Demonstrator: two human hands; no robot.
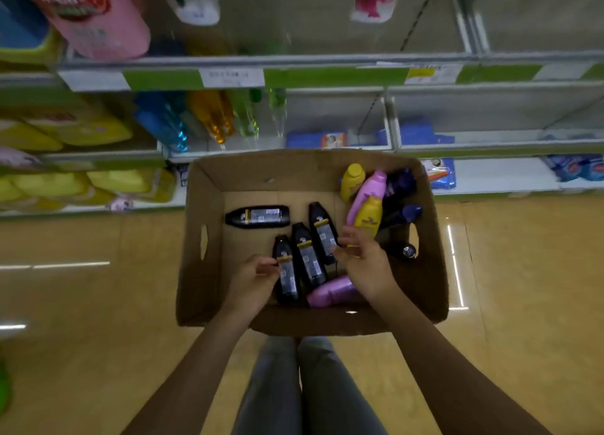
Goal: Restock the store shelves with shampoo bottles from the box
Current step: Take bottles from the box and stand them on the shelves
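**Both hands down in the shampoo box**

Far left of the hands: white metal store shelves [327, 75] w/ green price strips, stocked w/ yellow refill pouches [81, 130] on that side. Open brown cardboard box [202, 206] sits on the tan floor in front of the shelves, hands reaching in over its near wall.

Left hand [253, 276]: fingers loosely curled, tips at the yellow band of the nearest small black shampoo bottle [287, 271]; can't tell if it's actually pinching it or only touching. Just beyond that hand, a lone black bottle lying sideways [258, 216] on the box bottom.

Btwn the hands: two more black bottles [309, 255], side by side w/ the first, caps pointing away. A lilac plastic bottle [333, 292] lies under the right wrist.

Right hand [359, 255]: fingers spread and relaxed, holding nothing, hovering by the rightmost black bottle. Beyond and right of it, in the box's far corner: pile of yellow [367, 217], pink [369, 189] and dark purple bottles [400, 186].
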